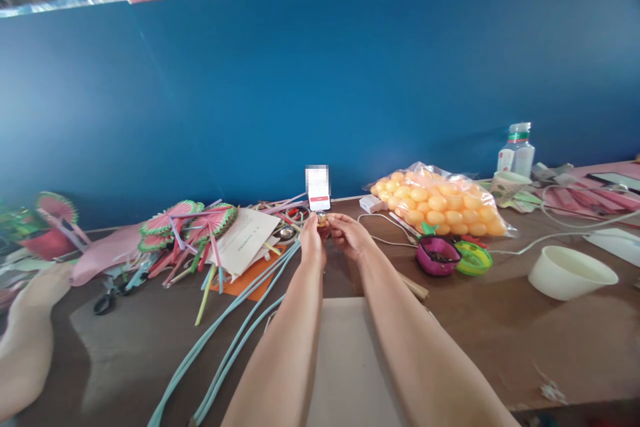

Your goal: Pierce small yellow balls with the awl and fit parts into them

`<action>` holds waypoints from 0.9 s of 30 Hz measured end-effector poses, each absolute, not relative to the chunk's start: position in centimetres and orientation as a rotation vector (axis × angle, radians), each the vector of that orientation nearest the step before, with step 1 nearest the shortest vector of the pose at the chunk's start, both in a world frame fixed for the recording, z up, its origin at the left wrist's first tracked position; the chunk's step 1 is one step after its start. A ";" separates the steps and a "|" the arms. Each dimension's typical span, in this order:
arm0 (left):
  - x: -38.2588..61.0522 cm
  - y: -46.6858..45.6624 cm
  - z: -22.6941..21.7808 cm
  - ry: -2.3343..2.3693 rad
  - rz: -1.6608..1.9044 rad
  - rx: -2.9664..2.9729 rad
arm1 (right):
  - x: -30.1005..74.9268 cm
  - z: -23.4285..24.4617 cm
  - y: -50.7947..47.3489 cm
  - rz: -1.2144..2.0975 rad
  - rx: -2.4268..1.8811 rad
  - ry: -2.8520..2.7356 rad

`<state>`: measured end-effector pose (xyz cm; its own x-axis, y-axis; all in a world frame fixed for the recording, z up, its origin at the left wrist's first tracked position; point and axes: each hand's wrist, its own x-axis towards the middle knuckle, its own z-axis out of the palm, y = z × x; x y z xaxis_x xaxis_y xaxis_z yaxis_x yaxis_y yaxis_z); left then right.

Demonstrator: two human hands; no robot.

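Both my hands meet in front of an upright phone (319,188) with a lit white screen. My left hand (312,240) has its fingers closed around one side of a small shiny gold-coloured thing (322,220). From the other side, my right hand (350,235) pinches the same thing between thumb and finger. It is too small to name, and my fingertips cover part of it. Below my forearms lies a pale flat board (347,360) at the table's near edge.
Light-blue tubes (227,323) run along my left arm, beside paper fans (200,225), papers (244,240) and scissors (106,300). Rightward are a bag of orange balls (445,203), a purple container (438,257), a white bowl (570,273) and bottles (517,150). Another person's arm (30,333) rests far left.
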<state>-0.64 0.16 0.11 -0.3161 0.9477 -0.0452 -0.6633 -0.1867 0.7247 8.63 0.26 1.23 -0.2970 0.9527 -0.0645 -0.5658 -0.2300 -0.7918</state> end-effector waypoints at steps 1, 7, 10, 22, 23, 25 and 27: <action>-0.6 0.1 0.2 0.786 1.757 0.506 | 8.7 1.2 0.3 1.752 -0.678 -0.811; -0.6 0.1 0.2 0.801 1.745 0.493 | 8.7 1.0 0.5 1.745 -0.675 -0.777; -0.6 0.1 0.2 0.806 1.742 0.487 | 8.7 0.9 0.6 1.749 -0.676 -0.767; -0.5 0.3 0.1 0.851 1.791 0.538 | 8.8 0.8 0.7 1.804 -0.668 -0.755; -0.5 0.3 0.1 0.855 1.794 0.548 | 8.8 0.8 0.7 1.807 -0.664 -0.756; -0.4 0.2 0.1 0.862 1.796 0.562 | 8.8 0.8 0.8 1.811 -0.657 -0.755; -0.4 0.2 0.1 0.875 1.798 0.575 | 8.8 0.7 0.8 1.809 -0.658 -0.751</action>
